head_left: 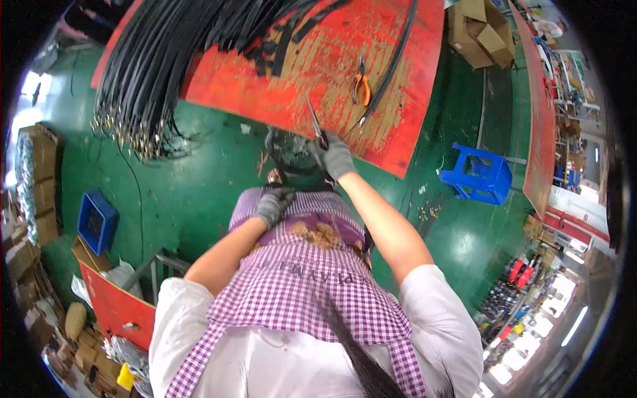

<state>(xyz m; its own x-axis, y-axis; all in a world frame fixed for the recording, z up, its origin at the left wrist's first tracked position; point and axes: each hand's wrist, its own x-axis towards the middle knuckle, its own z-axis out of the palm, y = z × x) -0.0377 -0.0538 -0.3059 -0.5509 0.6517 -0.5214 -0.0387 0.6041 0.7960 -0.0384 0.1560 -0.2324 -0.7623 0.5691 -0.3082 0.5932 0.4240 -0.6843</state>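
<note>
One slim metal tool [316,123], scissors or long-nosed cutters by the look of it, sticks up from the gloved right hand [334,156] at the near edge of the red worktable [398,126], its fingers curled tightly round the handles. It seems light, stiff and sharp at the tip, so the handles are the sensible place to grip, never the blades. Just beneath lies a dark coil of cable [292,151], probably springy and limp, best gathered by the whole loop. The gloved left hand [273,204] rests lower against the purple checked apron [298,278], fingers bent inward; whether they pinch anything I cannot tell. Farther off, orange-handled pliers [361,86] lie on the table, a big bundle of black cables [159,73] drapes over its left edge, and a blue stool [478,174] stands on the green floor [186,192].
</note>
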